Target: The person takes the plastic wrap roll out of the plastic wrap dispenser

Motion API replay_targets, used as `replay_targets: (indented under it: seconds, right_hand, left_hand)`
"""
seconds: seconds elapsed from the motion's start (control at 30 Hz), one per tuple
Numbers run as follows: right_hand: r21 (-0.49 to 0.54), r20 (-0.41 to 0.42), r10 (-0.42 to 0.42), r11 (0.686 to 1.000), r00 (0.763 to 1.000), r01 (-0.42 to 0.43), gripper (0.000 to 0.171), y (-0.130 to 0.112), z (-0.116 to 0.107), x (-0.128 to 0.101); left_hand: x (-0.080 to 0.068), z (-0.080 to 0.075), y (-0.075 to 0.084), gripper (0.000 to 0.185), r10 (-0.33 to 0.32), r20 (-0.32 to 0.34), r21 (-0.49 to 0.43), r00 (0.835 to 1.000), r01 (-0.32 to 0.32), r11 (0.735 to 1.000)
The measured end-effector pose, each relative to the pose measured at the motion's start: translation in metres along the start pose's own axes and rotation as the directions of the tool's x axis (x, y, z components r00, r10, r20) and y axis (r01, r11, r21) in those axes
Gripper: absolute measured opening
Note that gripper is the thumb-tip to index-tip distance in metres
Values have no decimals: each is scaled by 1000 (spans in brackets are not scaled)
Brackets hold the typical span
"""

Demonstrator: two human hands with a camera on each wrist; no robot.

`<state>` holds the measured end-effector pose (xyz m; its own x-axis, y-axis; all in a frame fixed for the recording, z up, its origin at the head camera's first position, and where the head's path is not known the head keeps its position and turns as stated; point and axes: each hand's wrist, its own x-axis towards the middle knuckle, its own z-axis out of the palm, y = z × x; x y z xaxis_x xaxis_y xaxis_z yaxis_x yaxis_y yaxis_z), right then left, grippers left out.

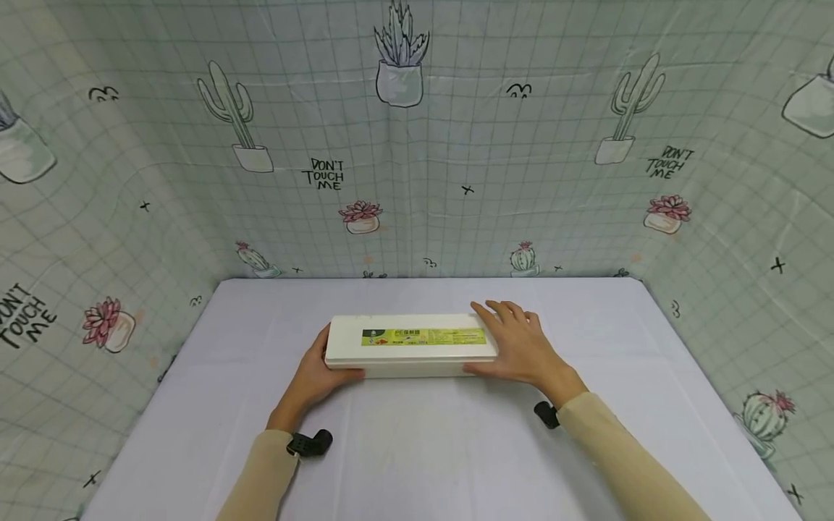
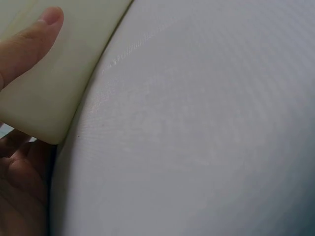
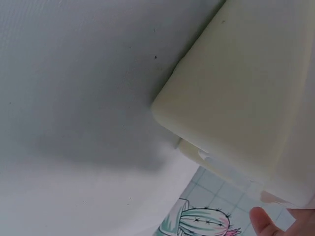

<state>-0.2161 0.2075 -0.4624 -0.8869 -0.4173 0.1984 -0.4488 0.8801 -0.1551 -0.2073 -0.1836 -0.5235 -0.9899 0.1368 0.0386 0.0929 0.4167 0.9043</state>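
White worktop carries one long box, lying crosswise. Left hand and right hand grip its opposite ends, equally near.

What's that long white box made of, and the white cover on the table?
The box looks like hard plastic, smooth with a faint sheen; its corners look rounded, as if moulded. The cover is probably matte fabric: fine weave shows up close.

At upper left there is a pale box, and the thumb of the left hand lies on its surface. Palm shows at lower left. White cloth covers the middle and right.
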Motion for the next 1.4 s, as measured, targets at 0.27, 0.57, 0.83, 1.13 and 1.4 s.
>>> replay_targets:
  seconds: [0.27,0.57,0.83,1.13,1.4]
  right_hand:
    - [-13,-15,-11,1000,1000,10,105,2,1,0]
    - [18,-59,-19,1000,998,20,98,2,5,1]
    - [37,-91,-9,999,996,13,91,0,9,2]
    - [75,-87,-2,997,996,8,90,0,9,2]
    - [135,-82,25,991,996,-14,89,0,9,1]
  left_hand:
    - [1,1,-3,117,10,0,-23,1000,-10,1000]
    - [1,1,-2,116,6,0,-66,1000,-6,998]
    - [0,-1,1,116,10,4,-75,1000,-9,997]
    - [-1,-2,0,116,9,4,-87,1000,-9,996]
    - [2,-1,-1,117,-6,24,-95,1000,8,995]
